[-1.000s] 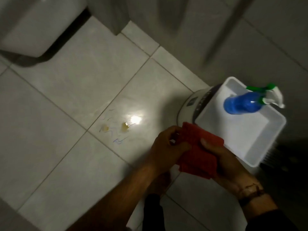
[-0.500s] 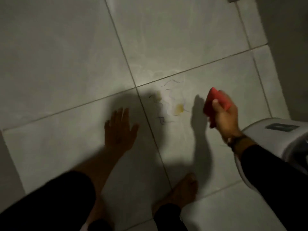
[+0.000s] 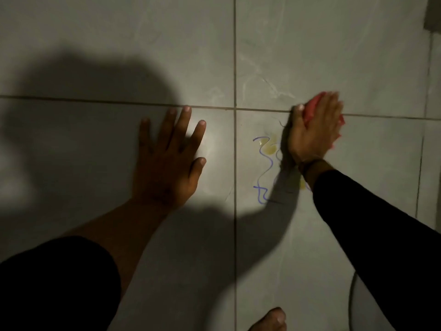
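My right hand (image 3: 312,132) presses a red cloth (image 3: 313,103) onto the pale tiled floor (image 3: 334,56), fingers laid out straight over it and thumb beside its left edge. The cloth shows only at the fingertips and along the hand's right side. Just left of that hand lie a blue pen scribble (image 3: 265,168) and a yellowish stain (image 3: 270,149) on the tile. My left hand (image 3: 167,163) rests flat on the floor to the left, fingers spread, holding nothing.
A bare foot (image 3: 269,321) shows at the bottom edge. Dark grout lines (image 3: 235,56) cross between my hands. A large shadow covers the left and lower floor. A dark object corner (image 3: 433,13) sits at the top right.
The view has dropped closer to the floor. My right hand has brought the cloth down from the air onto the tile beside the marks. My left hand stays planted flat.
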The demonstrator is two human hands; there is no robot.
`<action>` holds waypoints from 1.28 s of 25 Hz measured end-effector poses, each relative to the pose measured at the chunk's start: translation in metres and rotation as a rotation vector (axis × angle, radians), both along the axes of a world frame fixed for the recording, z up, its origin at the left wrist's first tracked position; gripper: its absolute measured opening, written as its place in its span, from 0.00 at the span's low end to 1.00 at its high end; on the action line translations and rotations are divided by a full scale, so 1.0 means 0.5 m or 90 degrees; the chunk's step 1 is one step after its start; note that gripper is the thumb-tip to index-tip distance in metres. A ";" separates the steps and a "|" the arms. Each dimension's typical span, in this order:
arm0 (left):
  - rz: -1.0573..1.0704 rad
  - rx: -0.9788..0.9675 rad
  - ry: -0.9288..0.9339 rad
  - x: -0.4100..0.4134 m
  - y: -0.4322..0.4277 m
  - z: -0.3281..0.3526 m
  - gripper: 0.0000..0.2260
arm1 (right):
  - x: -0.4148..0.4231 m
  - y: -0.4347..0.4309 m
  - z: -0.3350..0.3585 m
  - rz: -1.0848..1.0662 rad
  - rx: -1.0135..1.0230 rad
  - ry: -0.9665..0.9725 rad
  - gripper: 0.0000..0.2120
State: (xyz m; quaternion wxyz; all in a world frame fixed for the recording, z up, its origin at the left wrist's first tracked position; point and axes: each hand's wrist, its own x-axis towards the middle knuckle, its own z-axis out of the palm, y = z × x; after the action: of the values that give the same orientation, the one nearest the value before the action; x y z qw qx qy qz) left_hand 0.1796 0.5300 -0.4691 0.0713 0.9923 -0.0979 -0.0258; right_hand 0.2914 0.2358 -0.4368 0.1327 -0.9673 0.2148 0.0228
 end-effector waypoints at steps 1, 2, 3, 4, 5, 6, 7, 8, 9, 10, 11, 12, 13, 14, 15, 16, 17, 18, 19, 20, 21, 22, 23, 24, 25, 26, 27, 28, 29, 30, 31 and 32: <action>-0.003 0.001 -0.008 0.000 0.002 -0.002 0.34 | 0.013 0.047 -0.010 0.057 -0.016 -0.019 0.40; -0.007 -0.002 -0.012 -0.001 0.004 -0.002 0.34 | 0.001 0.097 -0.018 0.146 -0.028 -0.047 0.39; -0.010 -0.008 -0.012 -0.002 0.005 -0.001 0.34 | -0.043 0.138 -0.024 0.233 -0.041 -0.058 0.38; -0.009 -0.015 -0.010 -0.004 0.005 0.003 0.34 | -0.116 0.166 -0.028 0.294 -0.032 -0.033 0.38; -0.005 -0.021 -0.010 -0.005 0.005 0.006 0.34 | -0.202 0.173 -0.024 0.326 -0.031 0.021 0.38; -0.003 -0.027 -0.010 -0.004 0.006 0.007 0.34 | -0.283 0.161 -0.012 0.328 -0.037 0.076 0.38; -0.006 -0.035 -0.008 -0.002 0.006 0.005 0.33 | -0.337 0.132 0.004 0.306 -0.038 0.111 0.38; -0.009 -0.043 -0.007 -0.001 0.005 0.003 0.33 | -0.348 0.094 0.014 0.258 -0.036 0.115 0.38; -0.011 -0.047 -0.007 0.000 0.005 0.002 0.33 | -0.317 0.065 0.019 0.177 -0.023 0.094 0.37; -0.008 -0.046 -0.007 -0.002 0.005 0.001 0.33 | -0.252 0.050 0.020 0.076 -0.007 0.059 0.37; -0.006 -0.043 -0.007 -0.004 0.005 -0.001 0.33 | -0.162 0.053 0.016 -0.018 0.003 0.011 0.36; -0.008 -0.037 -0.008 -0.005 0.006 -0.003 0.33 | -0.068 0.074 0.005 -0.060 0.002 -0.036 0.36; -0.009 -0.032 -0.009 -0.004 0.006 -0.005 0.33 | -0.001 0.114 -0.005 -0.019 0.002 -0.060 0.36; -0.010 -0.035 -0.007 -0.002 0.005 -0.006 0.33 | 0.016 0.161 -0.021 0.075 -0.018 -0.078 0.36; -0.008 -0.043 -0.004 -0.001 0.003 -0.005 0.32 | -0.015 0.205 -0.037 0.197 -0.046 -0.084 0.35; -0.002 -0.049 -0.002 -0.001 0.002 -0.003 0.31 | -0.092 0.237 -0.049 0.320 -0.058 -0.073 0.35; 0.006 -0.050 -0.003 -0.002 0.002 -0.001 0.30 | -0.202 0.253 -0.046 0.416 -0.055 -0.035 0.36; 0.011 -0.048 -0.003 -0.002 0.005 -0.001 0.30 | -0.319 0.244 -0.030 0.465 -0.053 0.021 0.37; 0.011 -0.043 -0.003 -0.003 0.006 -0.001 0.31 | -0.423 0.207 -0.011 0.475 -0.057 0.064 0.38; 0.005 -0.040 -0.003 -0.003 0.006 -0.002 0.31 | -0.489 0.154 0.009 0.445 -0.051 0.083 0.37; -0.002 -0.037 -0.004 -0.003 0.007 -0.003 0.31 | -0.511 0.096 0.019 0.387 -0.046 0.083 0.35; -0.006 -0.035 -0.006 -0.004 0.009 -0.004 0.32 | -0.487 0.037 0.019 0.290 -0.030 0.077 0.34; -0.010 -0.034 -0.007 -0.005 0.009 -0.005 0.31 | -0.425 -0.013 0.017 0.146 -0.017 0.061 0.34; -0.013 -0.033 -0.010 -0.005 0.008 -0.007 0.31 | -0.337 -0.053 0.011 -0.001 -0.037 0.029 0.34; -0.011 -0.033 -0.011 -0.005 0.007 -0.009 0.30 | -0.235 -0.074 0.005 -0.100 -0.070 -0.006 0.33; -0.007 -0.035 -0.008 -0.004 0.007 -0.010 0.30 | -0.151 -0.071 -0.001 -0.118 -0.069 -0.031 0.33; -0.005 -0.039 -0.002 -0.002 0.007 -0.010 0.31 | -0.105 -0.046 -0.011 -0.071 -0.064 -0.056 0.33; -0.006 -0.042 0.005 0.000 0.006 -0.009 0.31 | -0.107 -0.009 -0.023 0.015 -0.057 -0.068 0.34; -0.008 -0.041 0.010 0.001 0.006 -0.006 0.32 | -0.159 0.032 -0.034 0.100 -0.045 -0.061 0.35; -0.007 -0.040 0.014 0.001 0.007 -0.001 0.33 | -0.247 0.069 -0.033 0.161 -0.024 -0.011 0.36; -0.005 -0.042 0.018 0.001 0.007 0.002 0.33 | -0.346 0.089 -0.019 0.206 -0.016 0.039 0.37; -0.006 -0.042 0.024 0.000 0.008 0.004 0.33 | -0.434 0.077 -0.006 0.208 -0.021 0.060 0.38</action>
State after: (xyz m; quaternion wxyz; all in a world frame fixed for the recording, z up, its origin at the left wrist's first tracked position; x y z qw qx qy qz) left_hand 0.1798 0.5342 -0.4673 0.1060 0.9883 -0.1020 -0.0412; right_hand 0.0742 0.2744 -0.4398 0.1013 -0.9893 0.0612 0.0859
